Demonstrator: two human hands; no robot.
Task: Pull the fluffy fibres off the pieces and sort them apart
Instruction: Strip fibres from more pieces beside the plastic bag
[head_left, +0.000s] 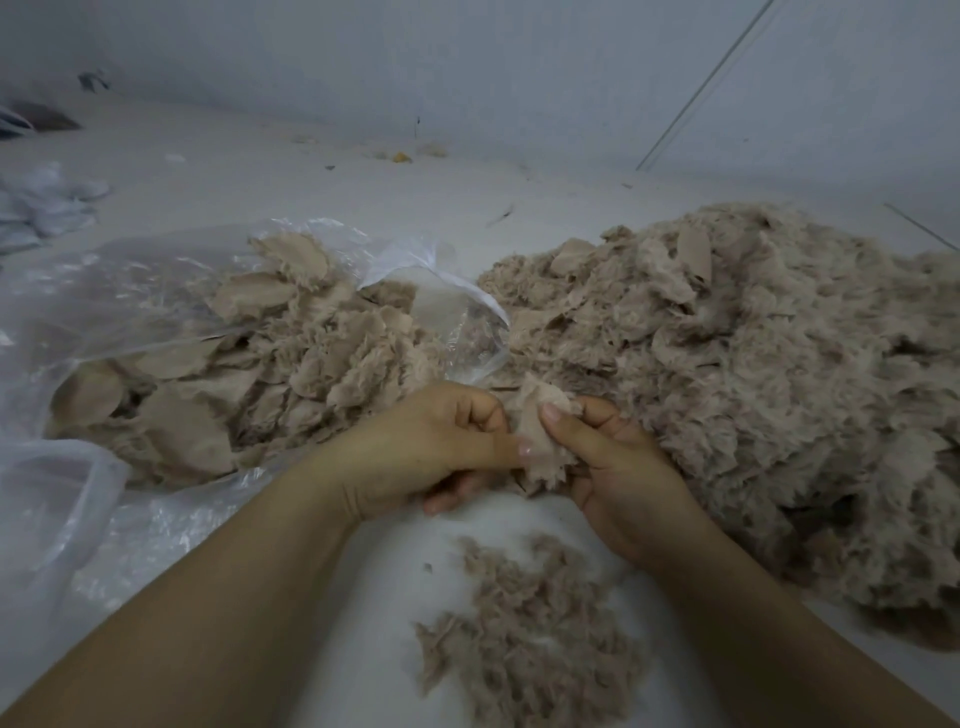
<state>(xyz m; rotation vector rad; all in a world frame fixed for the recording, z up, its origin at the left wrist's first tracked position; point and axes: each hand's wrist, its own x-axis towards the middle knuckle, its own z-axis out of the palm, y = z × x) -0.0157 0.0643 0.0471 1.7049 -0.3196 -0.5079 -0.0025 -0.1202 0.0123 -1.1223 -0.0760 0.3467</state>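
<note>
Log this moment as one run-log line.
left hand: pinches piece | right hand: pinches piece | loose fluff: near | bag: left | big pile: right

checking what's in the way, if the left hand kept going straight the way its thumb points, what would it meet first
The left hand points rightward at the fluffy piece it already pinches, so that comes first. Just beyond is the right hand gripping the same piece, then probably the big pile, though depth is unclear.
</note>
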